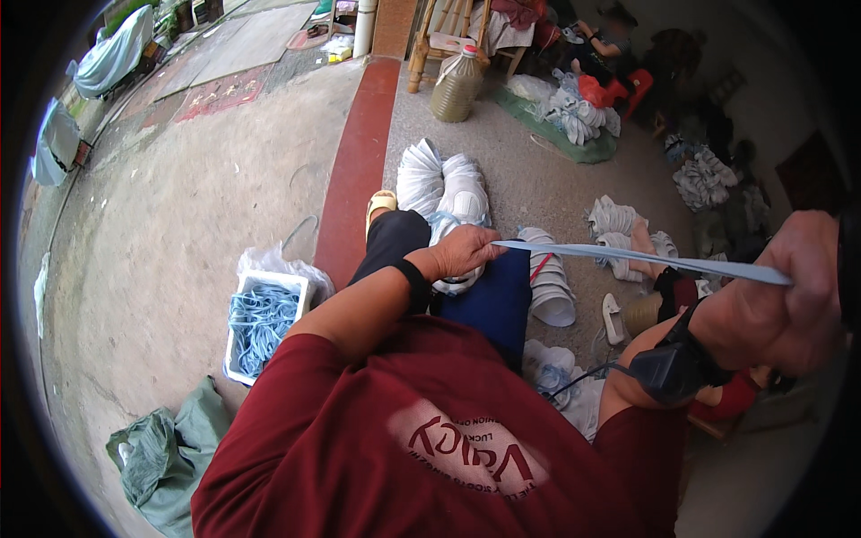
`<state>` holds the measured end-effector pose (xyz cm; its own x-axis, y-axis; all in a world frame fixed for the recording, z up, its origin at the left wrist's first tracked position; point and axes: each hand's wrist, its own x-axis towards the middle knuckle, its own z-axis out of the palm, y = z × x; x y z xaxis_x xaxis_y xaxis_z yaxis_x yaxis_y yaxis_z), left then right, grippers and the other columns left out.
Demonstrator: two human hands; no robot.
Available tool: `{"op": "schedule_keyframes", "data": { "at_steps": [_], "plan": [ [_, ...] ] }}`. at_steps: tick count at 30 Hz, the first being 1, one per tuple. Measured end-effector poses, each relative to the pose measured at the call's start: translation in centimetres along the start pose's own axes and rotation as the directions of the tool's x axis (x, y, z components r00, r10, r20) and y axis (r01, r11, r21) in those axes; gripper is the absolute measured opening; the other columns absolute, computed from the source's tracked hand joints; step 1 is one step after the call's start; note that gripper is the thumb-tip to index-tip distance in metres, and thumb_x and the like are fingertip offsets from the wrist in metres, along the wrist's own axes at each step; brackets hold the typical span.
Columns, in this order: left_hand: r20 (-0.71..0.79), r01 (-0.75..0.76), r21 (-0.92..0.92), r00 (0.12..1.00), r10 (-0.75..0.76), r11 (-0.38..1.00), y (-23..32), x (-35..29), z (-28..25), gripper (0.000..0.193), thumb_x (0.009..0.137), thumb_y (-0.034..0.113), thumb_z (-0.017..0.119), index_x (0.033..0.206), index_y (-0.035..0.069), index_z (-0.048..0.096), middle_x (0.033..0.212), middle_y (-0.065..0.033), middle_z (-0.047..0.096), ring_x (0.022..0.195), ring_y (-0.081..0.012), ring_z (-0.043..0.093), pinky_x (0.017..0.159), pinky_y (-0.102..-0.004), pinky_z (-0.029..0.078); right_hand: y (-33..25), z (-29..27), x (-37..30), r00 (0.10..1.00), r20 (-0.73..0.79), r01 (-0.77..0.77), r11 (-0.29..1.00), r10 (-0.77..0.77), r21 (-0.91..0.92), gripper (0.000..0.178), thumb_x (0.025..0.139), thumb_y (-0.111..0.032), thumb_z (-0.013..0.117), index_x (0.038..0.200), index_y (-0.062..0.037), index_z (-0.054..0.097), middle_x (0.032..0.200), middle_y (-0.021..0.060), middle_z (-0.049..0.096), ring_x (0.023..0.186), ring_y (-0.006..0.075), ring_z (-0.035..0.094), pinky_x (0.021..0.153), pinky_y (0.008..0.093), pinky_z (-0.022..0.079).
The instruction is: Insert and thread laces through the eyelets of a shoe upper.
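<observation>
A pale blue shoelace [628, 255] is pulled taut across my lap. One end is pinched in my left hand [459, 252], its fingers closed above my knees. The other end is gripped in my right hand [771, 291], raised close at the right side with fingers curled round it. Beneath my left hand is a white shoe upper [456, 285], partly hidden by the hand and forearm. Just beyond my knees lie two stacked rows of white shoe uppers [465, 186]. A white foam box [308, 300] beside my left arm holds tangled blue laces [260, 327].
More stacked white uppers [553, 300] lie right of my knees. A green cloth [170, 439] is on the ground at lower left. A capped plastic jug [456, 88] stands ahead, near a bamboo chair [439, 40]. People sit among other white piles at the right.
</observation>
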<state>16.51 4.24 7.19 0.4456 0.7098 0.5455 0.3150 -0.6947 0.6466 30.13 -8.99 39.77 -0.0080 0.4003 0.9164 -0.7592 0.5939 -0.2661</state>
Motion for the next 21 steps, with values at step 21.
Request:
{"op": "schedule_keyframes", "data": {
  "at_steps": [21],
  "plan": [
    [0.576, 0.156, -0.535, 0.787, 0.223, 0.831, 6.5, -4.6, -0.9, 0.036, 0.091, 0.027, 0.047, 0.075, -0.003, 0.056, 0.062, -0.0193, 0.052, 0.054, -0.0316, 0.049, 0.053, -0.0386, 0.039, 18.2, -25.3, -24.5, 0.481, -0.302, -0.492, -0.033, 0.823, -0.870, 0.029, 0.068, 0.007, 0.050, 0.094, -0.0039, 0.058, 0.074, 0.0062, 0.052, 0.064, 0.0111, 0.049, 0.057, 0.0246, 0.040]
  ]
}}
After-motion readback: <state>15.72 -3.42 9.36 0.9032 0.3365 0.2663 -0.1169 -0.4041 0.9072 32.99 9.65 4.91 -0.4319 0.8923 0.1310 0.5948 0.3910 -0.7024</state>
